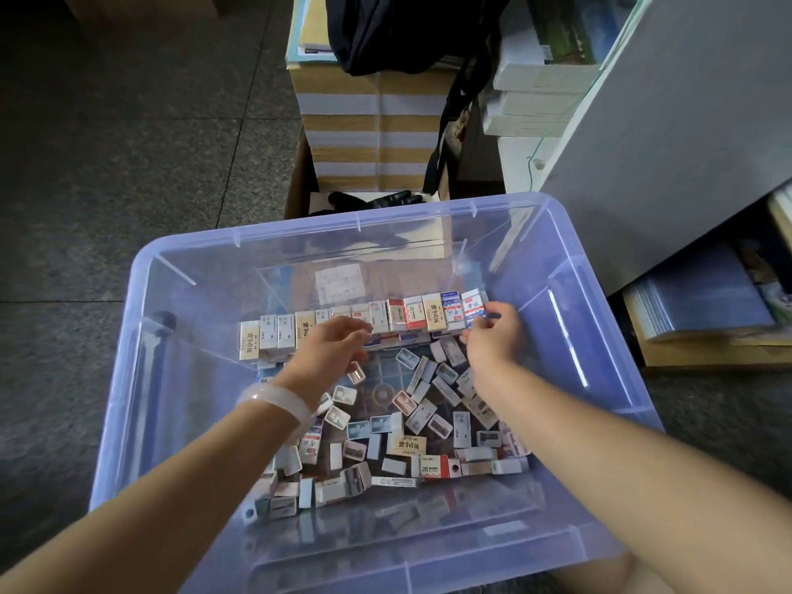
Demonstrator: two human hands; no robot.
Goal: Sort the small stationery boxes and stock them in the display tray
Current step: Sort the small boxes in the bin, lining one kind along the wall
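Observation:
A clear display tray (278, 289) stands at the far side inside a big translucent purple tub (141, 302). A row of small stationery boxes (411, 312) stands upright along the tray's near wall. Several loose small boxes (411, 422) lie scattered on the tub floor. My left hand (332, 351), with a white wristband, reaches to the middle of the row, fingers curled at the boxes there. My right hand (493, 334) pinches a white and blue box (471, 308) at the row's right end.
The tub sits on a dark tiled floor (107, 143). Behind it rises a stack of yellow and white paper bundles (373, 135) with a black bag (411, 32) on top. A grey cabinet (668, 143) stands to the right, with blue folders (703, 293) under it.

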